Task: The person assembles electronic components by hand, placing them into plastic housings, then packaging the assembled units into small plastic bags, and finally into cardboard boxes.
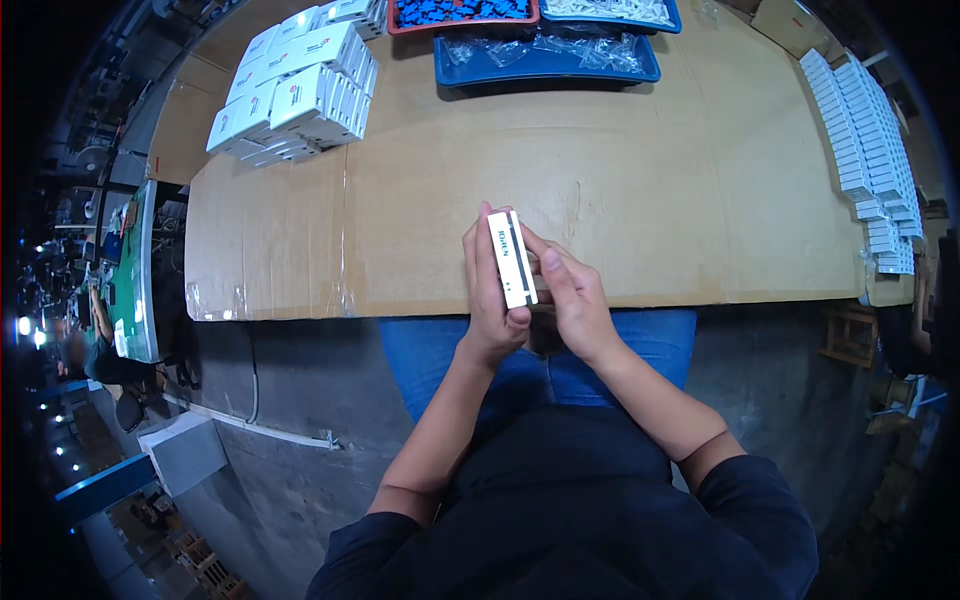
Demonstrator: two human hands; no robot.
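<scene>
A small white box (506,255) with a dark stripe along one side stands between my hands, just above the front edge of the cardboard-covered table (430,190). My left hand (486,315) is closed round its left side, with the thumb at the lower end. On the other side, my right hand (580,305) has its fingers curled against the box and the thumb bent over near it. The right fingertips are partly hidden behind the box.
White boxes are stacked (300,90) at the far left. A red tray (465,27) of blue pieces, a blue tray (610,22) of white pieces and a blue tray (545,76) with clear plastic bags stand at the back. Long box stacks (865,150) line the right.
</scene>
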